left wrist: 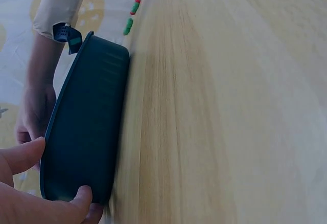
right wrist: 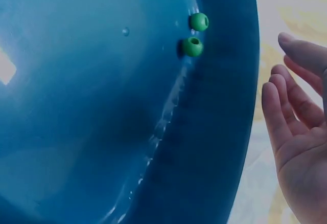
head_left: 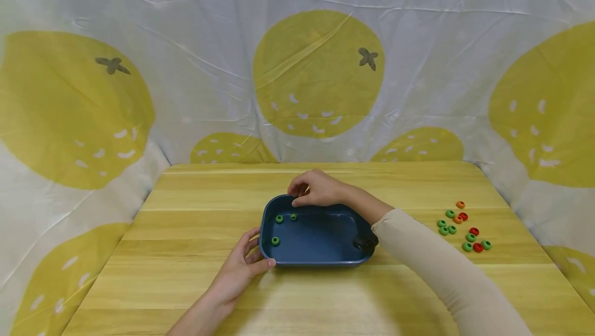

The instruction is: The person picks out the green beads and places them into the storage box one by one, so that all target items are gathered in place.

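A dark blue rectangular tub (head_left: 321,238) with rounded corners sits in the middle of the table. Several green beads lie inside it; one bead (head_left: 275,241) is near its front left corner, another bead (right wrist: 192,46) by the far wall. My left hand (head_left: 237,269) grips the tub's left end from outside, its thumb at the front corner. Over the far rim reaches my right hand (head_left: 318,188), fingers loosely bent. In the right wrist view this hand (right wrist: 301,116) appears just outside the rim, with nothing between thumb and fingers.
Green, red and orange beads (head_left: 471,237) lie scattered on the wooden table (head_left: 186,243) at the right. A black wrist camera (head_left: 365,243) on the right arm overlaps the tub's right end. A cloth (head_left: 200,82) printed with yellow fruit hangs behind and beside the table.
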The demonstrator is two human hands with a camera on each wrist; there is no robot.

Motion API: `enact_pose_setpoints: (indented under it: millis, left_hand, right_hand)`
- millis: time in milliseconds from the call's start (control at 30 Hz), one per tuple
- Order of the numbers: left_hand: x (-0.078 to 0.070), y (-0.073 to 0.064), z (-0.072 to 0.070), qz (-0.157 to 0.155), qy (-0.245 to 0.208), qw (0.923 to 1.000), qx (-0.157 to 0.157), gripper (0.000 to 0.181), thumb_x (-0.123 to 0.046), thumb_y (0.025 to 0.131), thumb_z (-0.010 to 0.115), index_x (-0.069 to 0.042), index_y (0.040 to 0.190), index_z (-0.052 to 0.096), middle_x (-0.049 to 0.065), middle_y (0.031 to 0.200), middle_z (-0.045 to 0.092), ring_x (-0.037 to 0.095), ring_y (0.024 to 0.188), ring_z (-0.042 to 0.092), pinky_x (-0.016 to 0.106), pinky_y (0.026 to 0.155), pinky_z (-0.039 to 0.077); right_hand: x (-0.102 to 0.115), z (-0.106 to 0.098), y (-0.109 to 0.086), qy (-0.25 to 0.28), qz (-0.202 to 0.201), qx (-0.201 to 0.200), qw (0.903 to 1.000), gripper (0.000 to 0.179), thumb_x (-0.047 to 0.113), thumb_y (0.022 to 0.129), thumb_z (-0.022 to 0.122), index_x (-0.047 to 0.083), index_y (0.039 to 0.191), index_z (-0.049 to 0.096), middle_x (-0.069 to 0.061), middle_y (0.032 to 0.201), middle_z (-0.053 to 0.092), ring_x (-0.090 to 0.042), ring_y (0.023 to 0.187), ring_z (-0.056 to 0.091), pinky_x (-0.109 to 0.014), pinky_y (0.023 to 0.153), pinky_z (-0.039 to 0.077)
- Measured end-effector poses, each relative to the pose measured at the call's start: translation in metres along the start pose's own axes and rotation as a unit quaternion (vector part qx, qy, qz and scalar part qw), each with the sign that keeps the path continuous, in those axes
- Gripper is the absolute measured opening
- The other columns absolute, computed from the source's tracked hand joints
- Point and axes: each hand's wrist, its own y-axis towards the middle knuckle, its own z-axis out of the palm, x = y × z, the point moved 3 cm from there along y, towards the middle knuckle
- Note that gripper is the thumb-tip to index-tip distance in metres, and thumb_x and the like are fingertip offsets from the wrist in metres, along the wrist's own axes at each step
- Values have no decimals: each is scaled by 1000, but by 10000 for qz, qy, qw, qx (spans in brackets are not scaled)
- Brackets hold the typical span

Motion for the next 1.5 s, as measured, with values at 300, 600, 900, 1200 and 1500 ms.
enact_pose_setpoints:
  millis: [300, 600, 900, 1200, 1500]
  left_hand:
    - [2, -2, 0, 99, -110, 9999, 54, 88, 2, 88, 79, -10, 160, 30, 24, 153, 41, 46, 143, 39, 56, 111, 39]
    - [3, -3, 2, 78, -228, 9997, 12, 85, 3, 88, 77, -10, 159, 32, 24, 153, 42, 46, 141, 42, 53, 109, 43]
    - [3, -5, 3, 82, -192, 9997, -124, 84, 3, 88, 77, -9, 158, 33, 24, 154, 41, 46, 141, 41, 51, 108, 44]
    - [5, -8, 6, 226, -357, 9989, -194, 81, 5, 90, 73, -7, 158, 32, 26, 155, 38, 47, 141, 40, 46, 105, 46]
    - [4, -10, 11, 182, -396, 9985, -340, 80, 8, 90, 71, -5, 158, 31, 26, 155, 38, 45, 140, 42, 47, 106, 45]
  right_hand:
    - [-4, -10, -15, 36, 197, -202, 9996, 22, 16, 94, 79, 2, 111, 75, 5, 96, 71, -9, 88, 67, -27, 84, 57]
    - [-9, -17, -42, 109, 344, -188, 9992, 22, 16, 95, 78, 2, 111, 75, 4, 97, 71, -11, 88, 67, -29, 82, 58]
    - [-14, -42, -75, 202, 654, -587, 9959, 18, 15, 95, 78, 8, 111, 75, 2, 99, 71, -15, 90, 68, -35, 83, 59]
    - [-23, -60, -114, 107, 1137, -810, 9901, 20, 16, 95, 78, 7, 113, 75, 1, 102, 71, -17, 92, 68, -35, 85, 59]
    - [-34, -76, -148, 113, 1301, -1067, 9857, 22, 16, 95, 78, 4, 112, 74, -1, 99, 72, -19, 91, 68, -37, 84, 60]
